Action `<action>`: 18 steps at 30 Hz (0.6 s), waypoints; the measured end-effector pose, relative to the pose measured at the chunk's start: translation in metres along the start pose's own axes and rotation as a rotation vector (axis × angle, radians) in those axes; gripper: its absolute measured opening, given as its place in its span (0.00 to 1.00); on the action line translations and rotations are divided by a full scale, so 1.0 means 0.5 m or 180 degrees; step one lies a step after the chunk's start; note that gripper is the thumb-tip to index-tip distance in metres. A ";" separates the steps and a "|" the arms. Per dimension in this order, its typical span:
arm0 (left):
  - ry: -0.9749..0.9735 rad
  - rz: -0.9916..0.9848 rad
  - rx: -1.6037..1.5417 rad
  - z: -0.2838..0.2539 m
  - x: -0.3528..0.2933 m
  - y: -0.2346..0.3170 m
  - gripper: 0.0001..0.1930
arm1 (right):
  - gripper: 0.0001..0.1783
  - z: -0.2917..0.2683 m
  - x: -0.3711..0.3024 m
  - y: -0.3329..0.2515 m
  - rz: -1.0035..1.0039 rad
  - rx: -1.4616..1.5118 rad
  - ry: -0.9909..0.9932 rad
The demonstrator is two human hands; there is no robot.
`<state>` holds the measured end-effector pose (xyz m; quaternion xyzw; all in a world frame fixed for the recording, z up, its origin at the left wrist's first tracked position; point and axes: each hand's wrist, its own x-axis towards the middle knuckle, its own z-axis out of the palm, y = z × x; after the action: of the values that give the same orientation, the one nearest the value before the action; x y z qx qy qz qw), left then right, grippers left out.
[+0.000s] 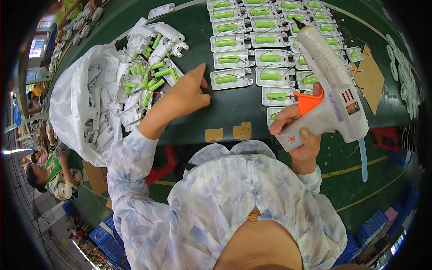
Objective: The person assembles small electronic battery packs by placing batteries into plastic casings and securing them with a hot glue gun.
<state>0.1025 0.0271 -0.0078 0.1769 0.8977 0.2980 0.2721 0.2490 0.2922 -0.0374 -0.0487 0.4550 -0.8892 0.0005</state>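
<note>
My right hand (304, 145) is wrapped round the handle of a white hot glue gun (335, 108), fingers by its orange trigger (309, 102). The gun's dark nozzle (298, 23) points away from me over the rows, and a pale blue glue stick (363, 159) hangs from its rear. My left hand (186, 93) hovers over the table with index finger and thumb apart, nothing visible in it. Just beyond its fingertips lies a white plastic housing (231, 78) with a green battery cell (226, 79) and thin wires. Similar housings stand in columns behind it, partly hidden by the gun.
A white plastic sack (67, 101) of white housings stands at the left. Beside it lies a heap of loose green cells (150, 78) and housings. Brown cardboard (370, 83) and pale oval parts (402, 76) lie at the right. Another person (54, 175) is at far left.
</note>
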 end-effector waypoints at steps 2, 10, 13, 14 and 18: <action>0.0102 0.0021 0.0009 0.015 0.008 -0.001 0.37 | 0.35 0.007 -0.002 -0.001 0.0016 -0.0083 0.0078; 0.0103 0.0317 -0.0172 0.017 0.044 -0.004 0.22 | 0.36 0.040 -0.006 0.011 0.0023 -0.0140 0.0116; 0.0816 0.0704 -0.0150 -0.020 -0.014 -0.005 0.27 | 0.37 0.048 0.002 0.006 0.0117 -0.0135 0.0050; 0.1208 0.1046 -0.0267 -0.037 -0.040 -0.008 0.24 | 0.38 0.053 -0.001 0.008 0.0117 -0.0096 0.0070; 0.1509 0.0549 0.0477 -0.086 -0.180 -0.018 0.10 | 0.44 0.062 0.003 0.014 -0.0243 0.0290 0.0007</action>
<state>0.1468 -0.0419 0.0503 0.1977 0.9375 0.2859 0.0139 0.2501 0.2629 -0.0249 -0.0650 0.4119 -0.9084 -0.0317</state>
